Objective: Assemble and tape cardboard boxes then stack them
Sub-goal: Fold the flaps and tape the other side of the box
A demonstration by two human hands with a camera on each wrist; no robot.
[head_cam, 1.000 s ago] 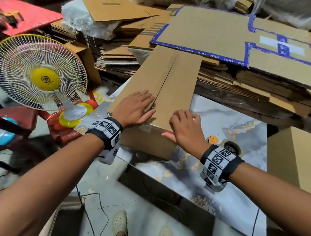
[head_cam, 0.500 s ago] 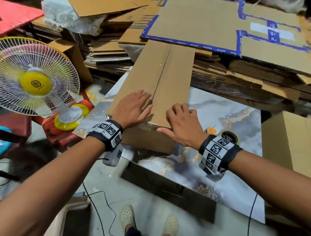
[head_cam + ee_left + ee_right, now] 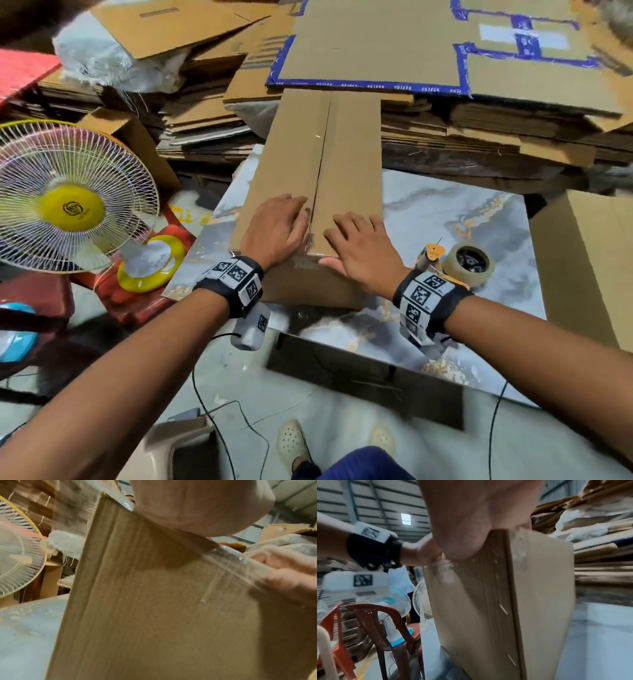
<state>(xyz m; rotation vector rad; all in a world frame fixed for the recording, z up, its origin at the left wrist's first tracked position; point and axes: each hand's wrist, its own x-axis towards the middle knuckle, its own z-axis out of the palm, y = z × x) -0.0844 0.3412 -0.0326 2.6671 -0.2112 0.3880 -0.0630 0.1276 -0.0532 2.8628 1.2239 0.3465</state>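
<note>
A long closed cardboard box lies on the marble-pattern table, its two top flaps meeting in a middle seam. My left hand lies flat on the left flap at the near end, fingers by the seam. My right hand lies flat on the right flap, thumb over the near edge. Clear tape wraps over the near edge of the box, also seen in the right wrist view as a strip of tape on the box. A tape dispenser sits on the table right of my right wrist.
An assembled box stands at the table's right edge. Stacks of flat cardboard rise behind the table, topped by a sheet with blue tape. A yellow fan stands to the left, with red chairs nearby.
My right hand has flattened and slid forward on the right flap. The left hand stays pressed on the left flap. The head view shifted, bringing the tape dispenser into sight.
</note>
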